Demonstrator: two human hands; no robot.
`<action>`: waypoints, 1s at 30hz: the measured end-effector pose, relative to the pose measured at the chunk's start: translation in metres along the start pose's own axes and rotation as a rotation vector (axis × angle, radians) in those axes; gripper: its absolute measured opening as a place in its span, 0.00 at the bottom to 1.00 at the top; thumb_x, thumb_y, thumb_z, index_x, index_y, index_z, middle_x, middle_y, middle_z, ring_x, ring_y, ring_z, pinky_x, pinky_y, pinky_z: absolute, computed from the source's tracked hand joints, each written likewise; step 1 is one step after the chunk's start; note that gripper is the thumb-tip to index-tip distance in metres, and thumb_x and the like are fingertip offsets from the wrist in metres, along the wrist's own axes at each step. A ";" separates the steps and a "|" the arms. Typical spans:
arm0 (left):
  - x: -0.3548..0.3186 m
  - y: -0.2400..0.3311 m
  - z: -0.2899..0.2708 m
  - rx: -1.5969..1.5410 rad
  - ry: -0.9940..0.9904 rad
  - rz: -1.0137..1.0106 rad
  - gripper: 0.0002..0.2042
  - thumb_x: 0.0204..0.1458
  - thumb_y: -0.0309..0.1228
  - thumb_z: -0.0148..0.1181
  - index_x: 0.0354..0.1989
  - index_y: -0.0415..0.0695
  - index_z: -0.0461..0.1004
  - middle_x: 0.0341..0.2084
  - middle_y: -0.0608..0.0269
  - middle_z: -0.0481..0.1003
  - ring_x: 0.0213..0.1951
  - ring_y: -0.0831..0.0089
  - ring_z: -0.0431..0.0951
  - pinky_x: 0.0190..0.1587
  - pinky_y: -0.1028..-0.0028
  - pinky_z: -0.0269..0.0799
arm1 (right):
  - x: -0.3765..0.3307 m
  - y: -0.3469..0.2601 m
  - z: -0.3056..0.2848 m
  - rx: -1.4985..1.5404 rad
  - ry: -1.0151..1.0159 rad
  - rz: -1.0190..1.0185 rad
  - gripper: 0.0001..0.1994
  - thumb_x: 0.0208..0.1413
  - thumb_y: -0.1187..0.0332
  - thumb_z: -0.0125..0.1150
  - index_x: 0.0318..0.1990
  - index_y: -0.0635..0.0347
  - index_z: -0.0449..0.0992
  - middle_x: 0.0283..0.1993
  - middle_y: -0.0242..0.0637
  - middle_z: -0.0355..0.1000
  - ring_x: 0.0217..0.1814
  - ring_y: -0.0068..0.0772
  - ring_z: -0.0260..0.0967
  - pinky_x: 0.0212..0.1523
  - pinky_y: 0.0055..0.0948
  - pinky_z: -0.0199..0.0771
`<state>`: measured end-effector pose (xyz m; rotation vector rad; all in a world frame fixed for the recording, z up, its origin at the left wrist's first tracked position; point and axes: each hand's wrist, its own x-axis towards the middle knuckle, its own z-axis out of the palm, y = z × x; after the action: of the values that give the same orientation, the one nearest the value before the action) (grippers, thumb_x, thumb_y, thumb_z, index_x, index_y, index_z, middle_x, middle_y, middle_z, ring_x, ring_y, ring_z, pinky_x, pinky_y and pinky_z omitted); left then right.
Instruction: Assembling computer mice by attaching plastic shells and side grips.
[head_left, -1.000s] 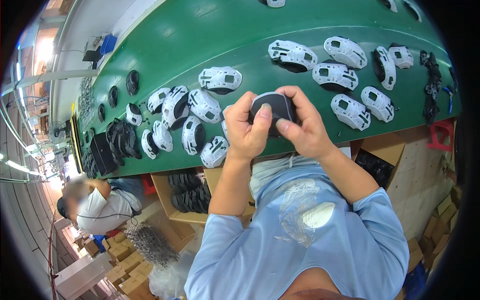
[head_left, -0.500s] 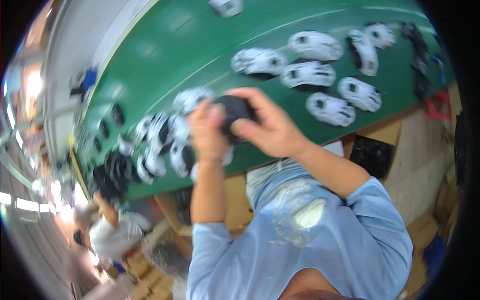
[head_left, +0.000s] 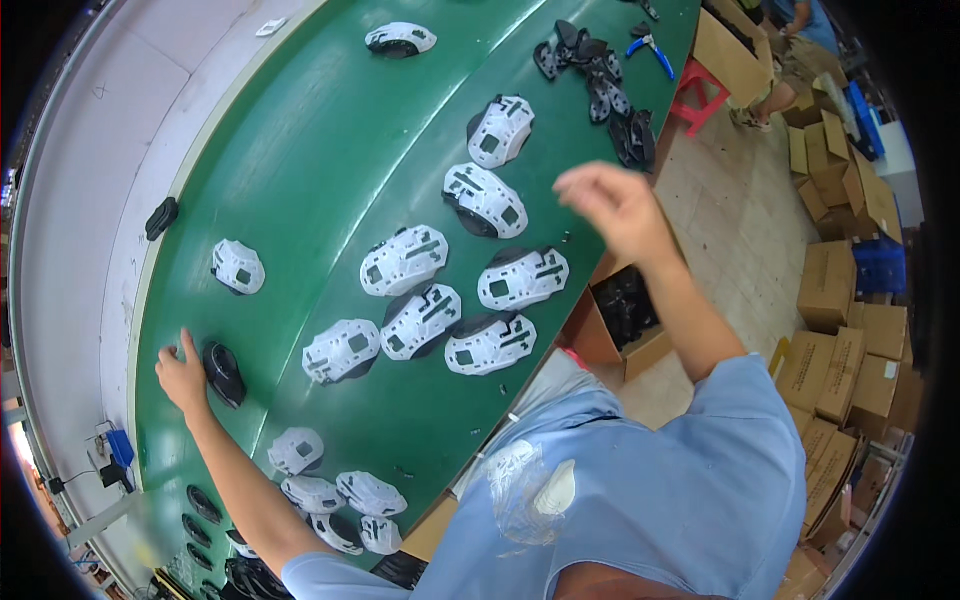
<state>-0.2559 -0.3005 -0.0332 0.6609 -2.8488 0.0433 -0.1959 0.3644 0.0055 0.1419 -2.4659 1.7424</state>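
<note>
My left hand (head_left: pixel 181 372) is over the far left part of the green table (head_left: pixel 300 240), its fingers apart and nothing in them. Just to its right lies a glossy black rounded thing, shaped like a computer mouse (head_left: pixel 223 375). My right hand (head_left: pixel 625 215) hangs in the air by the table's right edge, fingers loosely bent and apart, with nothing visible in it. Between the hands lie several white mouse-shaped shells (head_left: pixel 404 261) with cut-outs and black undersides. The nearest of them to my right hand is a white shell (head_left: pixel 486 200).
Black parts (head_left: pixel 590 65) are heaped at the back right, beside blue-handled pliers (head_left: pixel 652 52). More white shells (head_left: pixel 370 493) sit at the front left. A red stool (head_left: pixel 700 98) and an open carton (head_left: pixel 630 315) stand off the right edge. Cardboard boxes (head_left: pixel 835 370) fill the right side.
Both hands held a black rounded thing together before. Now they are far apart, and a black mouse-shaped thing lies beside my left hand. The view has swung to the right.
</note>
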 end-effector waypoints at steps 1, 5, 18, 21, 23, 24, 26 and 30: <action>0.005 0.015 -0.005 -0.059 0.002 0.035 0.38 0.54 0.65 0.57 0.44 0.32 0.78 0.40 0.36 0.79 0.45 0.44 0.79 0.51 0.54 0.73 | 0.024 0.016 -0.016 -0.072 0.068 -0.001 0.11 0.63 0.66 0.61 0.43 0.64 0.81 0.40 0.37 0.80 0.42 0.24 0.75 0.46 0.26 0.74; 0.011 0.118 0.002 -0.155 -0.113 0.008 0.49 0.49 0.75 0.47 0.47 0.30 0.79 0.45 0.32 0.78 0.52 0.41 0.77 0.58 0.52 0.69 | 0.139 0.059 -0.040 -0.652 0.163 -0.142 0.17 0.61 0.54 0.61 0.44 0.59 0.82 0.44 0.41 0.80 0.46 0.38 0.77 0.49 0.33 0.75; -0.032 0.157 0.005 -0.133 -0.024 0.040 0.44 0.40 0.64 0.69 0.49 0.29 0.72 0.48 0.40 0.71 0.53 0.48 0.67 0.56 0.56 0.68 | 0.228 0.077 -0.048 -1.310 -0.028 0.086 0.20 0.57 0.59 0.60 0.58 0.50 0.73 0.48 0.47 0.79 0.53 0.55 0.76 0.51 0.50 0.75; -0.037 0.149 -0.002 -0.231 0.010 0.106 0.42 0.39 0.58 0.73 0.50 0.29 0.70 0.44 0.41 0.74 0.48 0.47 0.74 0.51 0.56 0.73 | 0.229 0.085 -0.039 -1.359 -0.042 0.032 0.23 0.57 0.64 0.57 0.62 0.48 0.70 0.47 0.52 0.78 0.51 0.58 0.76 0.50 0.53 0.75; -0.049 0.153 -0.014 -0.351 0.010 0.150 0.42 0.42 0.56 0.73 0.52 0.29 0.69 0.42 0.41 0.78 0.43 0.51 0.81 0.45 0.59 0.77 | 0.222 0.082 -0.034 -1.419 -0.049 0.028 0.23 0.59 0.65 0.53 0.63 0.48 0.68 0.46 0.56 0.78 0.49 0.60 0.76 0.50 0.54 0.75; -0.057 0.156 -0.021 -0.354 0.018 0.147 0.42 0.42 0.56 0.73 0.52 0.29 0.69 0.42 0.41 0.78 0.43 0.51 0.81 0.45 0.59 0.77 | 0.221 0.083 -0.037 -1.420 -0.043 0.021 0.23 0.59 0.65 0.53 0.63 0.48 0.68 0.46 0.56 0.78 0.49 0.60 0.76 0.50 0.54 0.75; -0.075 0.158 -0.035 -0.783 0.054 0.062 0.40 0.39 0.55 0.75 0.50 0.30 0.70 0.39 0.42 0.78 0.43 0.52 0.81 0.47 0.60 0.77 | 0.219 0.091 -0.049 -1.262 0.052 -0.040 0.25 0.58 0.64 0.54 0.65 0.48 0.67 0.45 0.60 0.76 0.48 0.64 0.75 0.49 0.55 0.74; -0.128 0.162 -0.067 -1.745 -0.320 -0.347 0.29 0.58 0.55 0.62 0.46 0.36 0.74 0.36 0.62 0.78 0.36 0.76 0.77 0.38 0.73 0.73 | 0.191 0.035 -0.013 -0.070 0.016 -0.159 0.21 0.66 0.71 0.53 0.66 0.58 0.67 0.42 0.36 0.79 0.45 0.28 0.77 0.49 0.29 0.75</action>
<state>-0.2008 -0.0948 0.0076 0.6046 -1.7430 -2.2780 -0.3896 0.3870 0.0062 0.3068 -2.4267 1.5852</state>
